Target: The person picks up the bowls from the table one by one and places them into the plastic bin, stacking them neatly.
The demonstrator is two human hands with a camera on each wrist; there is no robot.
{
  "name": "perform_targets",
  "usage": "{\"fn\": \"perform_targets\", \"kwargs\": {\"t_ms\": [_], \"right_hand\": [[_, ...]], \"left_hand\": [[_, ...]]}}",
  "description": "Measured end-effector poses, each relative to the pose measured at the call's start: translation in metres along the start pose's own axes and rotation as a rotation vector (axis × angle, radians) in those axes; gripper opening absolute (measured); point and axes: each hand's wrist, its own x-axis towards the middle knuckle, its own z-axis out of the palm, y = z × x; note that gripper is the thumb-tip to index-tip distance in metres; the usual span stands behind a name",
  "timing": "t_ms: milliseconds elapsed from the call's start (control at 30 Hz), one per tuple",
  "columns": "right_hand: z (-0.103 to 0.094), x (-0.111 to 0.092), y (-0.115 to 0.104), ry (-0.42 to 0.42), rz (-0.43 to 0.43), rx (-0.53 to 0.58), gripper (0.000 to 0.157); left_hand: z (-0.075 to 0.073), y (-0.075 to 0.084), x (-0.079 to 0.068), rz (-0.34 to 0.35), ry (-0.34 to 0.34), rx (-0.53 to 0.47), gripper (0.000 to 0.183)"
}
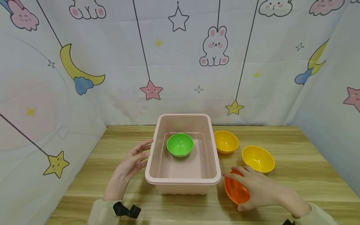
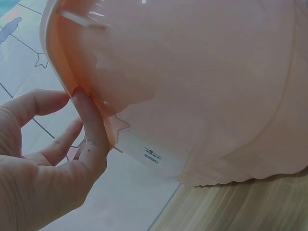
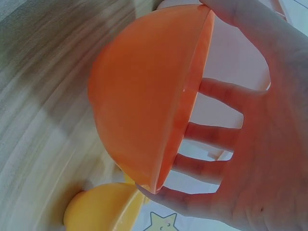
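Note:
A pale pink plastic bin stands mid-table with a green bowl inside, toward its far end. My left hand is at the bin's left side, relaxed fingers touching the rim from outside; the left wrist view shows the fingertips at the rim edge and outer wall. To the bin's right, my right hand spans an orange bowl, gripping it across the rim. In the right wrist view, the thumb is at one edge of the orange bowl and the fingers reach over the opposite side.
Two yellow bowls sit right of the bin: one yellow bowl close by its far right side, the other yellow bowl just beyond my right hand. A wooden table carries everything. A white cartoon-print curtain encloses the back and sides.

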Motion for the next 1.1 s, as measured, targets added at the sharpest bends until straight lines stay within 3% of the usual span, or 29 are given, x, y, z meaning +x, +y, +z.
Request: {"fn": "perform_targets", "kwargs": {"t_ms": [267,667,1100], "right_hand": [[-0.007,-0.001,-0.004,-0.006,0.031,-0.003,0.091],[-0.020,0.002,-0.008,-0.009,-0.015,-0.055,0.092],[-0.035,0.003,-0.012,-0.036,-0.010,-0.051,0.089]], "left_hand": [[0.000,0.000,-0.001,0.005,-0.013,-0.004,0.043],[0.000,0.000,-0.001,0.006,-0.015,-0.002,0.043],[0.000,0.000,-0.001,0.005,-0.020,0.005,0.044]]}}
